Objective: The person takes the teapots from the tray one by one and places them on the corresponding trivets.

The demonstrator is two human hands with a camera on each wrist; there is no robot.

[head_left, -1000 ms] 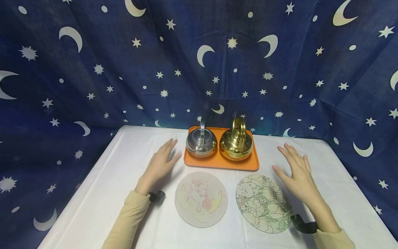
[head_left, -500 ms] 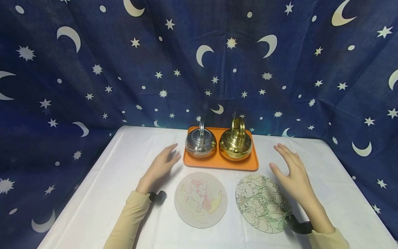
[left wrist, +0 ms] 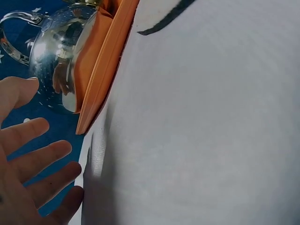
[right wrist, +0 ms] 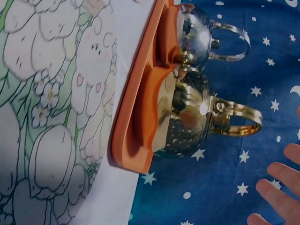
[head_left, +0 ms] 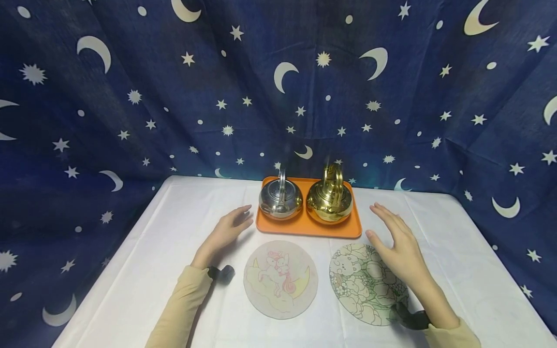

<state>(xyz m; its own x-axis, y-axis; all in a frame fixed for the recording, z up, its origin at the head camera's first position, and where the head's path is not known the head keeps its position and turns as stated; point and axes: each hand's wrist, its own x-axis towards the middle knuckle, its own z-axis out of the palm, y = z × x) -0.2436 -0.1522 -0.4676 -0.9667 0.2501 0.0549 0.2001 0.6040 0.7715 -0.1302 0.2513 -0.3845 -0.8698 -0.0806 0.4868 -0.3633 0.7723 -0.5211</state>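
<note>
A silver teapot (head_left: 280, 200) and a gold teapot (head_left: 329, 202) stand side by side on an orange tray (head_left: 311, 230), their hoop handles upright. My left hand (head_left: 225, 233) hovers just left of the tray, nearest the silver teapot, fingers spread and holding nothing. In the left wrist view, that teapot (left wrist: 63, 56) lies beyond my thumb. To the right of the tray is my right hand (head_left: 400, 247), fingers extended and thumb apart, also holding nothing. The right wrist view has the gold teapot (right wrist: 187, 112) in front of my fingertips (right wrist: 267, 190).
Two round mats lie in front of the tray: one with a pink unicorn (head_left: 280, 290), one with green floral drawings (head_left: 361, 290) partly under my right wrist. A white cloth (head_left: 143, 270) covers the table. Behind hangs a dark blue curtain (head_left: 243, 58) with moons and stars.
My right hand has moved left toward the gold teapot. My left hand has drawn its fingers a little closer together near the silver teapot. Teapots, tray and mats stay in place.
</note>
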